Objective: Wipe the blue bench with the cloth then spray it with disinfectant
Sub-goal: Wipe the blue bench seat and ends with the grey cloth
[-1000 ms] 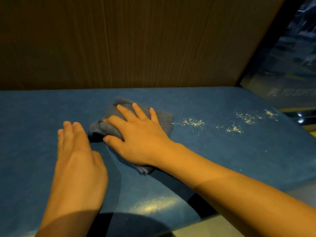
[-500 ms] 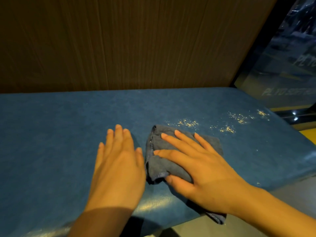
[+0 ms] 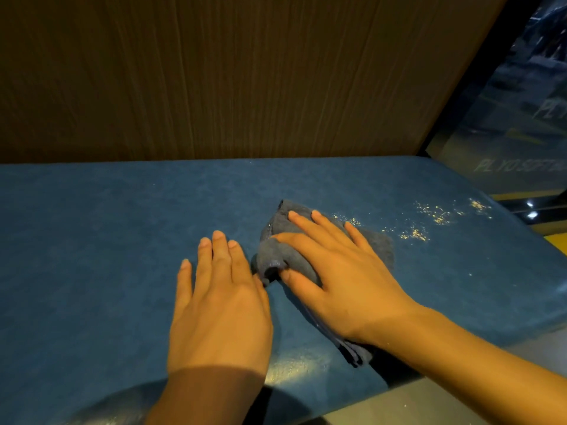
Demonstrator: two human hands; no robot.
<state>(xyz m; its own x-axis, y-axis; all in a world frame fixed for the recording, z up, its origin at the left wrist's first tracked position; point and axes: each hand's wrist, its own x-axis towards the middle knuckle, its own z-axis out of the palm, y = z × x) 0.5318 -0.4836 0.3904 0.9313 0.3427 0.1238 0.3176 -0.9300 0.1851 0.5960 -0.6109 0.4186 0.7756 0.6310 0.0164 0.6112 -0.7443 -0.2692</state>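
The blue bench (image 3: 107, 240) fills the lower half of the view. A folded grey cloth (image 3: 277, 256) lies on it right of centre. My right hand (image 3: 343, 277) lies flat on the cloth with fingers spread and straight, pressing it onto the bench. Beside it, my left hand (image 3: 217, 302) rests flat on the bench surface, its thumb side touching the cloth's left edge. Pale yellow crumbs (image 3: 429, 219) are scattered on the bench to the right of the cloth. No spray bottle is in view.
A brown wood-grain panel (image 3: 245, 78) rises behind the bench. At the right a dark glass pane (image 3: 521, 133) with faint lettering stands past the bench end. The bench's front edge runs diagonally at bottom right above grey floor (image 3: 445, 406).
My right hand has slid the cloth rightward, then back away from the front edge, toward the crumbs. My left hand followed to the right and stays flat beside the cloth.
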